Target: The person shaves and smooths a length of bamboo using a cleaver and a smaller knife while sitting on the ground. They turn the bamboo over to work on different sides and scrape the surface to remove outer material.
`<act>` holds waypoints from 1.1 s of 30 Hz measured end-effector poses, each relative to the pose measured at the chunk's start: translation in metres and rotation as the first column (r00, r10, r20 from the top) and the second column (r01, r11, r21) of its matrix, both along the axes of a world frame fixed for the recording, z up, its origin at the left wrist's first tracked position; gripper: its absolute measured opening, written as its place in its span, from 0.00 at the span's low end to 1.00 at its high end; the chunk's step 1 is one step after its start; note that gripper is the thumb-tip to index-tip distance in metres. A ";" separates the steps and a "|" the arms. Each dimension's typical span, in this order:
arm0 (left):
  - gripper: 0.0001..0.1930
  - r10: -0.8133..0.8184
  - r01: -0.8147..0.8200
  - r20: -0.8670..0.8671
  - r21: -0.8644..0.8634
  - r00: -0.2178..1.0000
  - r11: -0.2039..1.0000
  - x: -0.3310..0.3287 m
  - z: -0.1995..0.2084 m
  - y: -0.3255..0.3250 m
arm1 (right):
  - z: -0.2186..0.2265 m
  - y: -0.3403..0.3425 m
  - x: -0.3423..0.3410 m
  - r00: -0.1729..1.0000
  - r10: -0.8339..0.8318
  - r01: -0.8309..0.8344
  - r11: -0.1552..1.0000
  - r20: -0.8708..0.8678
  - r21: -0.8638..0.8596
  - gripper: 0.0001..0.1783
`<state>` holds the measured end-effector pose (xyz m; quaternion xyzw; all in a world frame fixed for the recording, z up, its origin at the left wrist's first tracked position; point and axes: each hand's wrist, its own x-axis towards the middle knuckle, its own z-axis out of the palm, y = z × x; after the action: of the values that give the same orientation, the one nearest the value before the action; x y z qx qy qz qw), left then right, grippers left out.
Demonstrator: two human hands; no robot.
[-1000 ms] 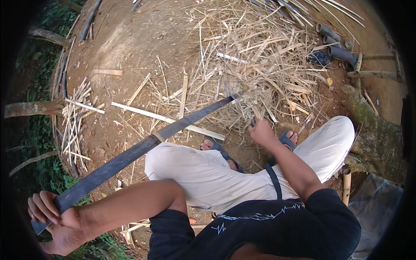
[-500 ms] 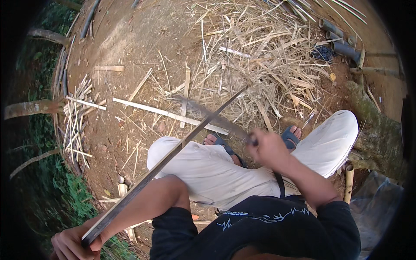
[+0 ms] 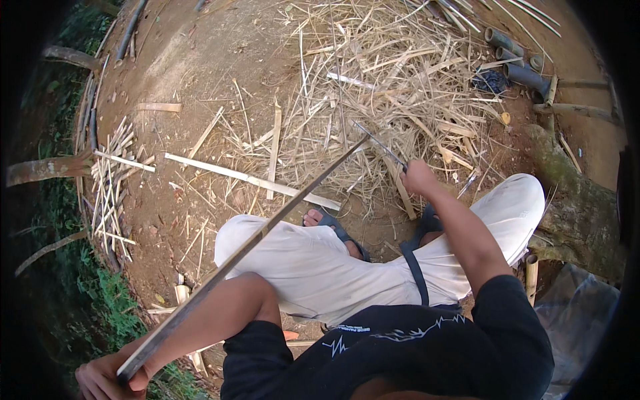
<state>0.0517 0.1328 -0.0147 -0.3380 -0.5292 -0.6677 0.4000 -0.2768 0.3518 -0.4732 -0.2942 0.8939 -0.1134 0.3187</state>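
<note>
Shifted forward, the right hand (image 3: 419,178) grips the knife (image 3: 385,149), blade touching or just beside the far tip of the strip (image 3: 263,231), which slants forward-right from the left hand (image 3: 101,380) clasping its near end.

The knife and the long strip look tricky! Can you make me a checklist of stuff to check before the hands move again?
1. Left hand grips the long strip: ok, closed around its near end.
2. Right hand grips the knife: ok, closed in a fist.
3. Left hand well away from the knife: ok, it is at the strip's opposite end.
4. Knife touching the strip: cannot tell; they cross near the far tip in this view.
5. Strip clear of the left trouser leg: cannot tell; it passes across it in the picture.
6. Hands covered: not ok, both are bare.
</note>
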 end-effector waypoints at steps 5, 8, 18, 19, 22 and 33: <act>0.22 0.006 0.001 0.087 -0.079 0.996 0.997 -0.003 -0.005 -0.007 | 0.030 -0.025 0.021 0.999 0.051 -0.050 0.979 -0.002 -0.196 0.18; 0.22 -0.058 0.059 0.021 -0.004 0.998 0.998 -0.009 0.000 -0.012 | -0.018 -0.009 -0.010 0.996 -0.049 0.050 0.999 0.074 -0.019 0.22; 0.18 0.130 -0.134 0.049 0.091 0.990 0.987 0.015 0.006 -0.074 | -0.136 0.026 -0.018 0.994 -0.105 0.105 0.994 -0.016 -0.031 0.27; 0.18 0.026 -0.034 0.060 0.132 0.998 0.991 -0.005 0.013 -0.069 | -0.139 0.026 -0.014 0.994 -0.110 0.109 0.992 -0.012 -0.062 0.29; 0.17 -0.093 0.081 0.085 0.137 0.992 0.987 -0.038 0.028 -0.085 | -0.112 0.009 -0.009 0.976 -0.050 0.049 0.999 -0.212 -0.009 0.37; 0.22 -0.130 0.145 0.152 -0.090 0.980 0.985 -0.118 0.193 -0.062 | 0.157 -0.090 0.057 0.955 0.224 -0.274 0.399 -0.196 -0.875 0.25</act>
<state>-0.0663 0.0709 0.1781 -0.3437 -0.5653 -0.6892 0.2954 -0.2199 0.2618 -0.3157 -0.5498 0.6511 -0.5121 0.1072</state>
